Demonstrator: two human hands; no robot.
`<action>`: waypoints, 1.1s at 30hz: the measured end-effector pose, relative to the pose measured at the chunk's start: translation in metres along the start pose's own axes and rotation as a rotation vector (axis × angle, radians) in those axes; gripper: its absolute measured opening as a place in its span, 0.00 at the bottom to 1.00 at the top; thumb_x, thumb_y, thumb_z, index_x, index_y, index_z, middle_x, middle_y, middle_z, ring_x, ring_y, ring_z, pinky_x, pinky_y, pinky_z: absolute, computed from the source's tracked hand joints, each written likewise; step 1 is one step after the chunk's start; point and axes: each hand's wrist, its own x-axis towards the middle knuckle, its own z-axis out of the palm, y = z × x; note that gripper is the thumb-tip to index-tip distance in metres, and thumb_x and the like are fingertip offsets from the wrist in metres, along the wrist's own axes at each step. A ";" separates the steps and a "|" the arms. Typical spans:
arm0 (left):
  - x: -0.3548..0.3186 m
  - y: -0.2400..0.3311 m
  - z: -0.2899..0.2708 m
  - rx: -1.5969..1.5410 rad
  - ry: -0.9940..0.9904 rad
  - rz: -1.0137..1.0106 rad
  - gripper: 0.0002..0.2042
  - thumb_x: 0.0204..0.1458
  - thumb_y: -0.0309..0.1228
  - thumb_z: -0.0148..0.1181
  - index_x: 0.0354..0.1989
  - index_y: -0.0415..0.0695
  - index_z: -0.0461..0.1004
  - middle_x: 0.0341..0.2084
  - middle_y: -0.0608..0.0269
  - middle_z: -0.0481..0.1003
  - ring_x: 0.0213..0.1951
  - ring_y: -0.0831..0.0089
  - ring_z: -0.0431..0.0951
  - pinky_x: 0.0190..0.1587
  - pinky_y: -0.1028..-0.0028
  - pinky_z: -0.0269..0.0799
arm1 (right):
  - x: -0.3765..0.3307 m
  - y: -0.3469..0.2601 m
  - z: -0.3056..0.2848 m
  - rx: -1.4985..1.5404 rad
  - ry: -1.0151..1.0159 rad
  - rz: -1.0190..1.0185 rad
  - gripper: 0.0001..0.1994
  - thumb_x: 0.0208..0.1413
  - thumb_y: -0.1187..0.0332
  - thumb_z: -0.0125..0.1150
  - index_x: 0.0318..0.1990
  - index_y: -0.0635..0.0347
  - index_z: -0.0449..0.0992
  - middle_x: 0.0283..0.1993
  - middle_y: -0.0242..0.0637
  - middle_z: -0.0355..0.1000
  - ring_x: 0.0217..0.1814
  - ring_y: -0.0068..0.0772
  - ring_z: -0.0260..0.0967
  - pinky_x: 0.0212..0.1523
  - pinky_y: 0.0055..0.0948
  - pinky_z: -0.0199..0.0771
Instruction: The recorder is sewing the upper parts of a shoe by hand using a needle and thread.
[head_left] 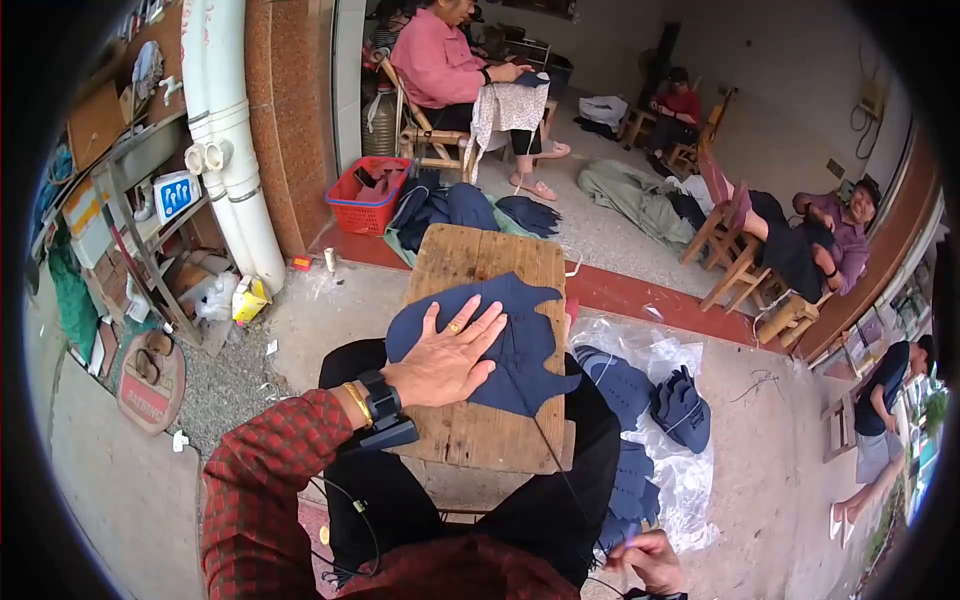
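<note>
A dark blue cut fabric piece (pixel 535 350) with a scalloped edge lies flat on a small wooden stool (pixel 440 440) before me. My left hand (pixel 452 352) rests on it, palm down and fingers spread. From the fabric a dark thread (pixel 548 440) stretches taut down across my right thigh, toward my right hand (pixel 648 562). That hand is low at the right, its thumb and fingers pinched together at the thread's end. Whether a needle is there is too small to make out.
Right of my leg, more blue fabric pieces (pixel 615 385) and a tied bundle (pixel 681 410) lie on clear plastic sheeting (pixel 690 500). Beyond the stool stand a red basket (pixel 370 200) and a blue fabric pile (pixel 455 208). Several people sit on chairs farther off; white pipes (pixel 222 130) rise at left.
</note>
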 end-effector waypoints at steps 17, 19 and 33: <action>-0.016 -0.024 0.005 0.055 0.104 -0.158 0.51 0.58 0.66 0.50 0.75 0.32 0.47 0.76 0.42 0.44 0.78 0.48 0.41 0.71 0.35 0.39 | 0.215 -0.110 0.141 -0.617 0.076 -0.425 0.06 0.57 0.75 0.69 0.41 0.63 0.82 0.30 0.25 0.77 0.31 0.11 0.70 0.32 0.18 0.71; -0.016 -0.022 0.002 0.027 0.079 -0.173 0.51 0.59 0.67 0.49 0.76 0.32 0.46 0.77 0.43 0.43 0.78 0.49 0.39 0.71 0.35 0.38 | 0.232 -0.112 0.149 -0.719 0.087 -0.434 0.05 0.57 0.74 0.69 0.40 0.64 0.84 0.30 0.26 0.79 0.31 0.11 0.72 0.31 0.18 0.72; -0.017 -0.020 0.007 0.000 0.086 -0.201 0.52 0.58 0.66 0.49 0.76 0.34 0.45 0.77 0.43 0.41 0.78 0.48 0.38 0.71 0.34 0.34 | 0.289 -0.102 0.181 -1.233 0.297 -0.836 0.03 0.44 0.76 0.64 0.23 0.67 0.80 0.20 0.50 0.73 0.26 0.52 0.75 0.29 0.43 0.74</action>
